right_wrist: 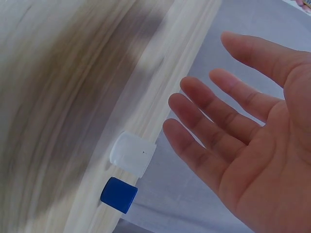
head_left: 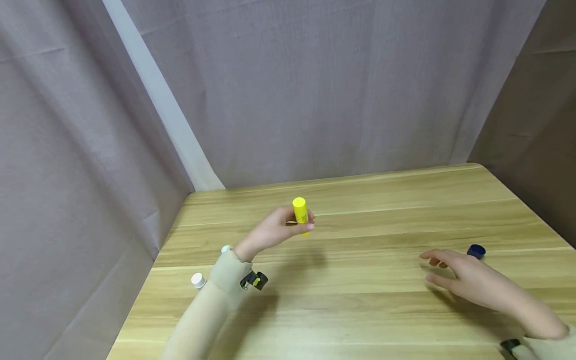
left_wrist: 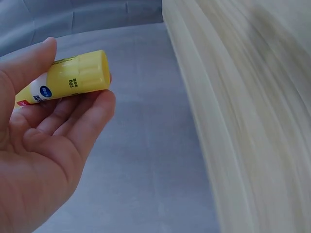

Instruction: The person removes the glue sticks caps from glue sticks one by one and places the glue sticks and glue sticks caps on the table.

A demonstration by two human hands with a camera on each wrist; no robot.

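My left hand [head_left: 283, 227] holds a yellow glue stick [head_left: 300, 210] upright above the table, thumb on one side and fingers on the other. In the left wrist view the glue stick [left_wrist: 80, 73] shows a white label with a blue oval, black print and "20g". My right hand [head_left: 463, 277] hovers over the right part of the table, fingers spread loosely and holding nothing. Just beyond it stands a dark blue cap [head_left: 477, 251]. The right wrist view shows the blue cap [right_wrist: 119, 195] beside a white, cap-like piece [right_wrist: 132, 154], both apart from my fingers.
On the left side of the wooden table [head_left: 360, 320], a white-capped item [head_left: 198, 280] and another pale round top [head_left: 226, 248] sit near my left sleeve, partly covered by it. Grey curtains [head_left: 315, 90] hang along the left and back edges.
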